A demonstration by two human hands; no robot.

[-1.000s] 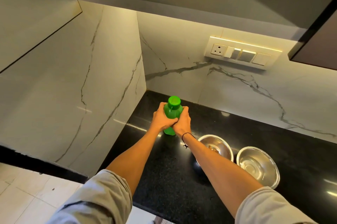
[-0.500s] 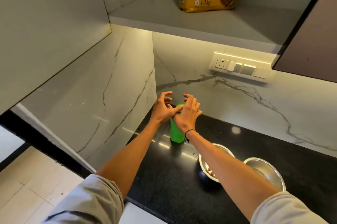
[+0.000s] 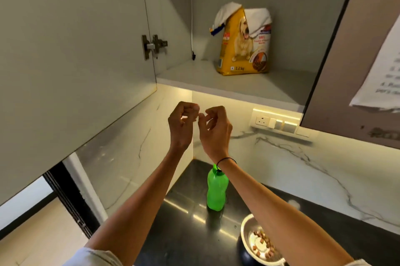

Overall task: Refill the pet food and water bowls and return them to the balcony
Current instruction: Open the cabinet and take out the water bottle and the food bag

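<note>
A green water bottle stands upright on the black counter, near the corner. A steel bowl holding a few brown kibble pieces sits at the bottom right, partly hidden by my right forearm. A yellow pet food bag, its top folded open, stands on the shelf of the open wall cabinet. My left hand and my right hand are raised side by side in front of the shelf edge, fingers loosely curled, holding nothing. The second bowl is out of view.
The open cabinet door hangs at the left, its hinge facing me. Another cabinet door with a paper sheet taped on it is at the upper right. A socket and switch panel sits on the marble backsplash.
Both hands let go of the green bottle and rose from it up toward the cabinet shelf. My view tilted upward, bringing the food bag into sight.
</note>
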